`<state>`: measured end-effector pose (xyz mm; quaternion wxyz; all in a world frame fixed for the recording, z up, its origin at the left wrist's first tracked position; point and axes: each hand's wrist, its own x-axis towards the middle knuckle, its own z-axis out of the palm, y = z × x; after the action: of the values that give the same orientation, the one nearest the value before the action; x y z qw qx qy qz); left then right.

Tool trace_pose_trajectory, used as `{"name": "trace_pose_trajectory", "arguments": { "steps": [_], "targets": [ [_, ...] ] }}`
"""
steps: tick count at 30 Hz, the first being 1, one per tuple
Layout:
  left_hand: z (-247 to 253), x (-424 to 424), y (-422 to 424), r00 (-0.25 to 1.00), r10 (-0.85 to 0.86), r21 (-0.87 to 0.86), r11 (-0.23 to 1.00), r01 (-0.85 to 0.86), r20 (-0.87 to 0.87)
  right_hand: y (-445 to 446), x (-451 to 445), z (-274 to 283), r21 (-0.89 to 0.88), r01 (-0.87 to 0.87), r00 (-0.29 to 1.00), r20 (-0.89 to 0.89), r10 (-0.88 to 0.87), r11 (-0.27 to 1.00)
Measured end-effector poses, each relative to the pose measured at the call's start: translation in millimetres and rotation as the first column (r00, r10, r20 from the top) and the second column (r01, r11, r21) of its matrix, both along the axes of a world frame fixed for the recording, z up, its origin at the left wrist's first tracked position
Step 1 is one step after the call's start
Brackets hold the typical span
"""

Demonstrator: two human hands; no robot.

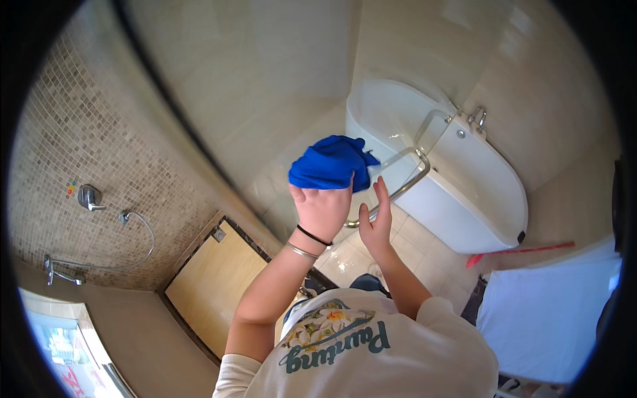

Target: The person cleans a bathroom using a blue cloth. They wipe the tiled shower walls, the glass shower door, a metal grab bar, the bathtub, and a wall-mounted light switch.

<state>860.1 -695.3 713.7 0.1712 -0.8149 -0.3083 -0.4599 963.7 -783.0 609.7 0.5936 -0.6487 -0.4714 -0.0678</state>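
My left hand (323,201) holds a bunched blue cloth (328,164), which covers most of its fingers. A black band and a silver bracelet circle that wrist. My right hand (376,219) is raised just below and right of the cloth, its thumb and fingers apart, with nothing seen in it. The cloth is in front of a clear glass panel (308,114). A curved metal bar handle (405,189) on the glass passes behind my right hand. Whether the cloth touches the glass, I cannot tell.
Beyond the glass stands a white bathtub (443,219) with a chrome faucet (477,117). Mosaic wall with a shower valve (89,197) and hose lies left, above a dark-edged tan shower floor (219,288). White fabric (537,318) and a red strip (527,249) are at right.
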Motion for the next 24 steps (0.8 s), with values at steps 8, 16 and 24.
{"name": "trace_pose_trajectory", "arguments": {
  "steps": [8, 16, 24],
  "targets": [
    [5, 152, -2, 0.994, 0.053, 0.088, 0.994, -0.061, 0.093, -31, 136, -30, -0.142, -0.104, 0.994, -0.049, 0.098, 0.984],
    [-78, 169, -28, 0.976, 0.213, -0.323, 0.922, -0.213, -0.037, -22, 236, -102, -0.654, -0.166, 0.889, 0.224, 0.399, 0.738],
    [-45, 82, -24, 0.519, 0.758, -0.508, 0.651, -0.564, 0.395, -12, 273, -120, -0.768, -0.209, 0.745, 0.275, 0.607, 0.605]
  ]
}}
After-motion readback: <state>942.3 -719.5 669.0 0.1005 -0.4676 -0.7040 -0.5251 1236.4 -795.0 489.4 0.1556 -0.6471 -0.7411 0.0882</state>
